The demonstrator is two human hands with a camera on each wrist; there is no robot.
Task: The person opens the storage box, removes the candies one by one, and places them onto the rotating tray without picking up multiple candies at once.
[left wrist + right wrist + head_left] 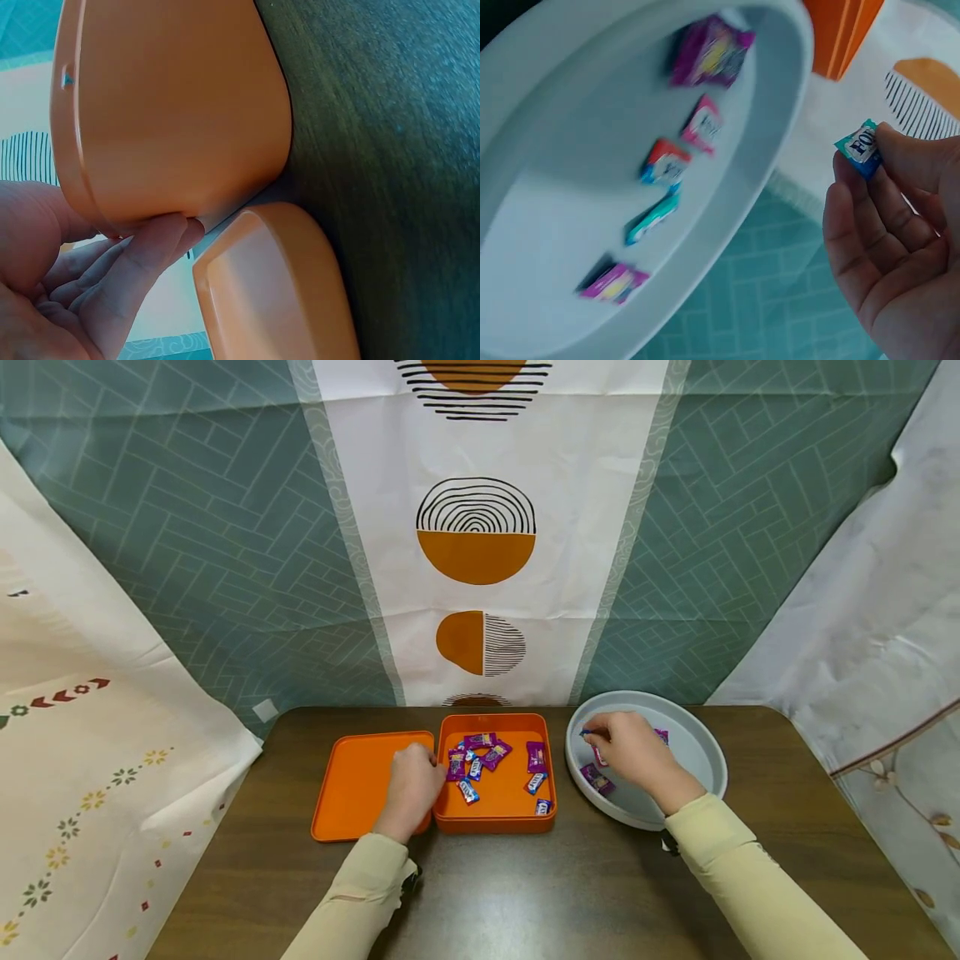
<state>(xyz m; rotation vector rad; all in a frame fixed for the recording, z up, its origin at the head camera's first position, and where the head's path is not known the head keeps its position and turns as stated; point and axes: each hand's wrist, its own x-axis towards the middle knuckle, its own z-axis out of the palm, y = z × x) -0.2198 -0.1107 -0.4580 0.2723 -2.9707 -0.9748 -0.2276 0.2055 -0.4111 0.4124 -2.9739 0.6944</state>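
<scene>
Pinching a small blue sweet in the right hand, above the left part of the round grey tray. Likely very light, with a slippery, crinkly wrapper around a firm middle: best taken across the body rather than by the flimsy wrapper ends, without hard squeezing. Gripping the left wall of the orange box with the left hand, toward the near left corner. Probably stiff, smooth and apt to slide if nudged, so best steadied by wall and rim together. Inside the tray, with a purple-wrapped piece near the left edge and a pink sweet close by. Inside the box, with purple packets mostly toward the far left corner and a blue-and-white sweet in the near right corner. Farther left, with an orange lid near the far edge of the table; beyond that edge, with a patterned curtain hanging.
</scene>
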